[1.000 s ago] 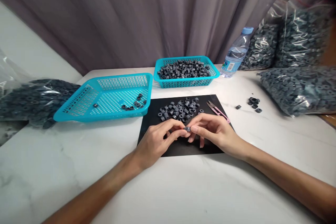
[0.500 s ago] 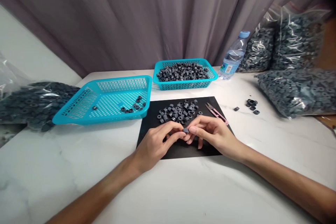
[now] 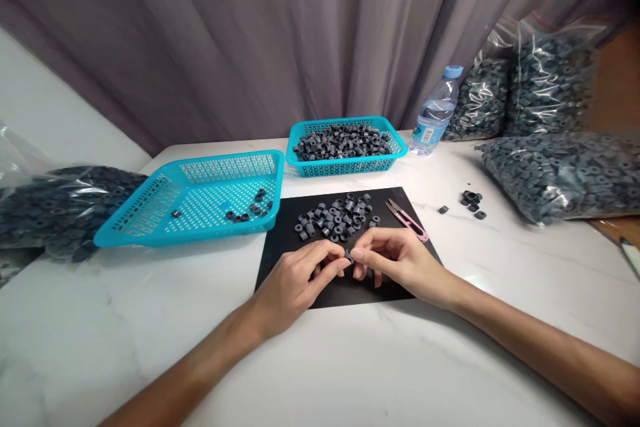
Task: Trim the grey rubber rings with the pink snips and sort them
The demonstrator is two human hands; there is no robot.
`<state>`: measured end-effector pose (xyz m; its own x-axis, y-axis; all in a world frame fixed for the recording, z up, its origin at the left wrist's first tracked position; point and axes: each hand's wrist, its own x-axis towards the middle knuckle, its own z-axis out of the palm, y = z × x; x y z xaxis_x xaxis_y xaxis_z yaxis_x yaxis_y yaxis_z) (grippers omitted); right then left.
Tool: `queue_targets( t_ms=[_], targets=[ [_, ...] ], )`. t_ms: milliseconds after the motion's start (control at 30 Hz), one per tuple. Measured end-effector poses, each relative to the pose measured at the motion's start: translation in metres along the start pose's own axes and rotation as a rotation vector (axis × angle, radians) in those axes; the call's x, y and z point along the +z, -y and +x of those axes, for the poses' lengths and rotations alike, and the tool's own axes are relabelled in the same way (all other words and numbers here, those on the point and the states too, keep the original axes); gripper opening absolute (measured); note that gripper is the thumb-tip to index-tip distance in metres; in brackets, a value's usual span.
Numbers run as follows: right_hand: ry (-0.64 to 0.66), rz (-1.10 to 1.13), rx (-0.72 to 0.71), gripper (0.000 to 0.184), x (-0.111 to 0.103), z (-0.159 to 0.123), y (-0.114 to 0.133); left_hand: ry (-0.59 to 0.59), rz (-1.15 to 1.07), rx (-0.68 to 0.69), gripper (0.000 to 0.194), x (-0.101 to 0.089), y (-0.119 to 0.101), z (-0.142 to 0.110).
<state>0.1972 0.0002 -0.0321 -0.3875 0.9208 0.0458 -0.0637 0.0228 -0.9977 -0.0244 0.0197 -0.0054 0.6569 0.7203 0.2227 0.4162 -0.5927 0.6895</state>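
Note:
My left hand (image 3: 300, 275) and my right hand (image 3: 393, 261) meet over the near part of a black mat (image 3: 290, 240). Together their fingertips pinch one small dark grey ring (image 3: 349, 255). A loose heap of the same grey rings (image 3: 334, 216) lies on the mat just beyond my fingers. Pink-handled snips (image 3: 406, 220) rest on the mat's right side, a little beyond my right hand.
A near-empty turquoise basket (image 3: 200, 180) with a few rings sits left of the mat. A second turquoise basket (image 3: 350, 163) full of rings stands behind. A water bottle (image 3: 435, 113), clear bags of rings (image 3: 560, 167) at right, another bag (image 3: 55, 203) at left, stray rings (image 3: 473, 203).
The view has shifted a little, so everything sits slightly lower and to the left in the picture. My hands stay together on the ring, fingers turning it slightly.

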Motion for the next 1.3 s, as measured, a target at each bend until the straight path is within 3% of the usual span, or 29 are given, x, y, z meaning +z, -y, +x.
queue_targets(
  t_ms=[467, 633, 733, 1300],
  targets=[
    [-0.003, -0.015, 0.008, 0.027, 0.000, -0.002, 0.004, 0.024, 0.036, -0.044, 0.016, 0.001, 0.005, -0.004],
    [-0.028, -0.022, 0.003, 0.027, 0.001, -0.002, 0.001, -0.170, 0.245, 0.188, 0.026, 0.006, 0.010, -0.005],
    [-0.038, -0.045, -0.003, 0.029, 0.001, -0.001, 0.001, -0.194, 0.328, 0.271, 0.019, 0.006, 0.010, -0.003],
    [-0.030, -0.056, -0.031, 0.032, 0.002, -0.001, 0.006, -0.189, 0.197, 0.227, 0.018, 0.003, 0.009, -0.003]
  ],
)
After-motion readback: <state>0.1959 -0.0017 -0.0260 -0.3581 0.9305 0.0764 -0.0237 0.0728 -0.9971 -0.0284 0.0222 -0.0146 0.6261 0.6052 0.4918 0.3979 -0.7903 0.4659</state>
